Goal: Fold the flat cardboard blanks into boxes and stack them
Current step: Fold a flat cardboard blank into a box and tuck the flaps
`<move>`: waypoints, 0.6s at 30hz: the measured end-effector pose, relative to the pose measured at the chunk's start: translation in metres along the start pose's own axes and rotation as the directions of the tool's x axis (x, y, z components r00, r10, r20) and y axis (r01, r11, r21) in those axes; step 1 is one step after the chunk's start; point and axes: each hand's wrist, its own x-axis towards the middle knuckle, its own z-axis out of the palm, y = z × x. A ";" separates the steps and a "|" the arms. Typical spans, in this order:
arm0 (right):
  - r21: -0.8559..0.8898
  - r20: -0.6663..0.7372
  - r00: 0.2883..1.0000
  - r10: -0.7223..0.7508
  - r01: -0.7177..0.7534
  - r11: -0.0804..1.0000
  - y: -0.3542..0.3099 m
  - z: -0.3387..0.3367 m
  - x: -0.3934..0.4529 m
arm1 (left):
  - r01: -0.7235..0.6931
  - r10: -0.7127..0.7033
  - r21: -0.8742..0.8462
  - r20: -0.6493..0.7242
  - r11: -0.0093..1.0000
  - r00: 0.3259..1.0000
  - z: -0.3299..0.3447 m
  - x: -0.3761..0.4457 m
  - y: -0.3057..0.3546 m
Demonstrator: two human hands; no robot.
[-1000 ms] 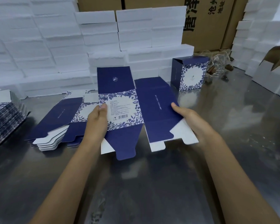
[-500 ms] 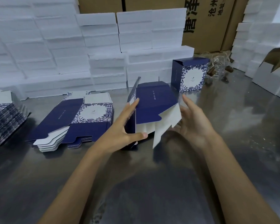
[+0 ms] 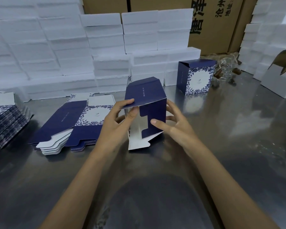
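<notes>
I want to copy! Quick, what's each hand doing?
Left hand: pinching the box flap.
Right hand: fingers curled round the box's side, thumb pressing it.

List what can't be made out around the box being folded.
- Head view: far side of the half-folded box, hidden by its own panels.
- Right hand fingers behind the box, covered by cardboard.
- White print on its top panel: too small.
- Stack of flat blanks: cut by the left edge.

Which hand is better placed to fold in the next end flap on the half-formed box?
Probably the right hand: its thumb already lies on the navy notched flap at the open end of the half-formed box. The left hand is busy pinching the top panel's edge, steadying it.
</notes>
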 end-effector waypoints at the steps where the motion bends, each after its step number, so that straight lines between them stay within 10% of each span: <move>1: -0.041 -0.030 0.999 -0.016 0.014 0.999 0.003 0.001 0.001 | 0.001 -0.001 -0.006 -0.008 1.000 1.000 0.000 0.001 -0.001; 18: -0.628 0.119 0.974 0.193 -0.077 0.774 0.012 -0.038 0.023 | -0.067 0.058 -0.048 -0.169 0.997 0.984 0.024 0.027 -0.026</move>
